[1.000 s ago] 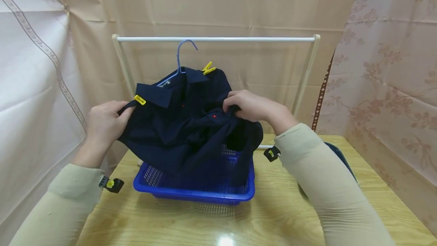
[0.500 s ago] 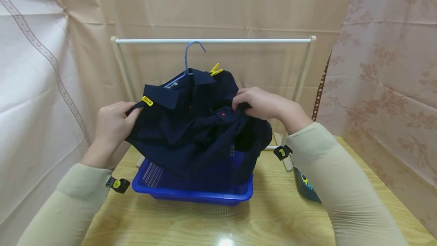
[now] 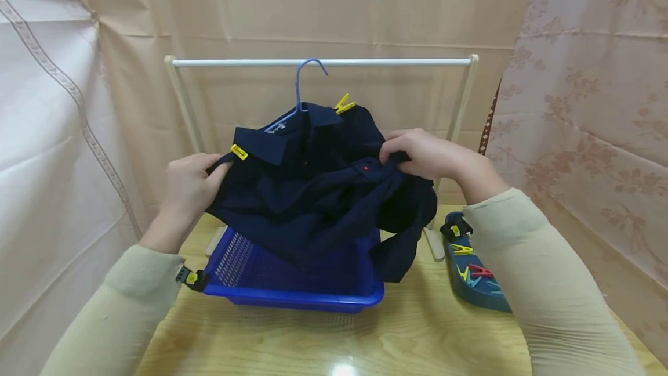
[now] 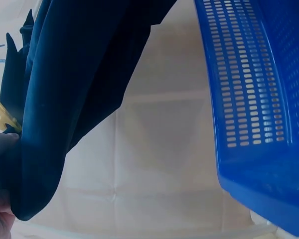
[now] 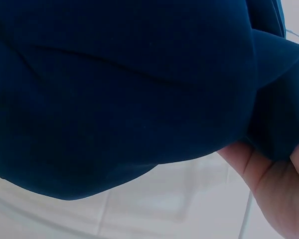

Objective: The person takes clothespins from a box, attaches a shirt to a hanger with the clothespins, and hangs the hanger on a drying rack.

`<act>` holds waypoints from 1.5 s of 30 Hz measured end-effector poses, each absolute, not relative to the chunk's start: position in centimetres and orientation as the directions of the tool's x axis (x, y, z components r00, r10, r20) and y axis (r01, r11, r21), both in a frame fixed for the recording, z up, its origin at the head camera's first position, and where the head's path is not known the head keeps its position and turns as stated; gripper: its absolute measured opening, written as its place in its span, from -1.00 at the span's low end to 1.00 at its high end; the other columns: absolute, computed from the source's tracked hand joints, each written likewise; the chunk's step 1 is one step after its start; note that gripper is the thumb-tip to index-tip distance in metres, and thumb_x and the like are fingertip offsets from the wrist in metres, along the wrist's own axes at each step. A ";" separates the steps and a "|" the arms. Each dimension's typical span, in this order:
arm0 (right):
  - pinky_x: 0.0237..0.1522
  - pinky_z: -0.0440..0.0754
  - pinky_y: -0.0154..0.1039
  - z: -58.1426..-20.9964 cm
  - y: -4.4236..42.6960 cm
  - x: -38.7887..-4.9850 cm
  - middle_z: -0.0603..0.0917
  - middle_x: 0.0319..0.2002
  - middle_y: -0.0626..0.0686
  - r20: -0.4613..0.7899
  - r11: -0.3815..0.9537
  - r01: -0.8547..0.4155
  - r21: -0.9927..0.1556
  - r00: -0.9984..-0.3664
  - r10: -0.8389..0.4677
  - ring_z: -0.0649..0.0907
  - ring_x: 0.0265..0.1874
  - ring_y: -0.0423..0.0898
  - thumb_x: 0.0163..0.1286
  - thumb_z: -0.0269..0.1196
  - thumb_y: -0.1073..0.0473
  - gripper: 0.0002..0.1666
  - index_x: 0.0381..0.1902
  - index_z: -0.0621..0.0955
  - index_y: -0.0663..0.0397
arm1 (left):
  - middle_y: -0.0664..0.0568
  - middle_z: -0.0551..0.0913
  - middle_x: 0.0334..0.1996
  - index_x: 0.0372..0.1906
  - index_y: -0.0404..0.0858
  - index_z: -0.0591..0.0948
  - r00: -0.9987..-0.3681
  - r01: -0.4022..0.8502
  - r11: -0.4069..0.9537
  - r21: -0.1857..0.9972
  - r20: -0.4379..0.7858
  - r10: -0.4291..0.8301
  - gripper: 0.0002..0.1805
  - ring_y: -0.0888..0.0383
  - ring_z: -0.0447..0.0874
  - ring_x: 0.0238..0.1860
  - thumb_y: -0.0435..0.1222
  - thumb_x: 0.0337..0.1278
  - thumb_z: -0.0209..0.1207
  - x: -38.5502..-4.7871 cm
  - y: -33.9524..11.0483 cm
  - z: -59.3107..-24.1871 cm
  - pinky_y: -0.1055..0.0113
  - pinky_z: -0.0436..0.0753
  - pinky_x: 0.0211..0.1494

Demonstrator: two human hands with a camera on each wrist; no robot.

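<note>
A dark navy collared shirt (image 3: 323, 190) hangs on a blue hanger (image 3: 298, 83) above a blue plastic basket (image 3: 287, 297). My left hand (image 3: 193, 187) pinches the shirt's shoulder edge, close to a yellow clothespin (image 3: 239, 152) clipped on the fabric. Another yellow clothespin (image 3: 344, 104) sits on the far shoulder, beyond the collar. My right hand (image 3: 417, 152) grips the shirt's front on the right side, its fingertips partly hidden in the cloth. In the left wrist view, the clothespin (image 4: 2, 117) stands beside my thumb. Dark cloth fills much of the right wrist view.
A white rail (image 3: 235, 63) on a pale rack spans behind the shirt, and the hanger's hook appears before it. On the right of the wooden table (image 3: 417, 329), a dark teal tray (image 3: 477, 299) holds several coloured clothespins, partly covered by my right sleeve. Curtains surround the table.
Both hands have moved right, carrying the shirt and hanger with them. More of the basket's inside and the clothespin tray now shows. Both grips on the cloth stay the same.
</note>
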State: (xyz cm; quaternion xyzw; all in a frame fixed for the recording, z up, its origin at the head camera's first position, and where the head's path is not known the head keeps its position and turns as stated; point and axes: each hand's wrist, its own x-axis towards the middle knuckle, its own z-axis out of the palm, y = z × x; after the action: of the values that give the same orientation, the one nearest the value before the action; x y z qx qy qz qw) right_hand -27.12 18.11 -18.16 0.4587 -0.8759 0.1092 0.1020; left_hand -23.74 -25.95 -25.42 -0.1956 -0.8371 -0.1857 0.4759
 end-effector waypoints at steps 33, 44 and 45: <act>0.00 0.47 0.06 -25.4 27.0 -25.9 0.62 0.00 0.21 0.336 0.731 -0.492 -0.473 -0.868 -0.366 0.53 -0.09 0.15 0.32 0.21 0.50 -0.67 -0.03 0.62 0.11 | -0.18 0.78 -0.39 -0.30 -0.37 0.80 -0.442 0.600 0.793 0.104 0.870 0.220 -0.88 -0.11 0.76 -0.37 -0.36 0.17 0.39 -24.2 -21.0 -24.3 -0.02 0.60 -0.33; -0.32 0.38 -0.11 -29.7 26.7 -26.0 0.60 -0.11 0.23 0.303 0.699 -0.356 -0.620 -0.931 -0.206 0.35 -0.62 -0.03 0.33 0.21 0.44 -0.73 -0.04 0.62 0.12 | -0.17 0.78 -0.37 -0.29 -0.37 0.80 -0.447 0.624 0.772 0.121 0.865 0.226 -0.90 -0.10 0.76 -0.36 -0.37 0.17 0.39 -23.9 -19.5 -24.3 -0.02 0.64 -0.30; -0.34 0.38 -0.11 -30.1 26.7 -26.0 0.60 -0.13 0.23 0.298 0.697 -0.349 -0.627 -0.933 -0.200 0.30 -0.66 -0.04 0.32 0.21 0.45 -0.71 -0.04 0.62 0.12 | -0.17 0.78 -0.36 -0.29 -0.37 0.80 -0.443 0.629 0.768 0.119 0.867 0.229 -0.90 -0.11 0.77 -0.36 -0.38 0.16 0.39 -23.9 -19.4 -24.3 -0.02 0.63 -0.29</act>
State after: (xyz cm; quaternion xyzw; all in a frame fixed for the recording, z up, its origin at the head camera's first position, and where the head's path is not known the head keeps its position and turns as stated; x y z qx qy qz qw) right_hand -26.01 26.67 -30.09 0.1500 -0.9152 0.3593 0.1039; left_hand -23.91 -19.41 -24.27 -0.2613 -0.8209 -0.2182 0.4586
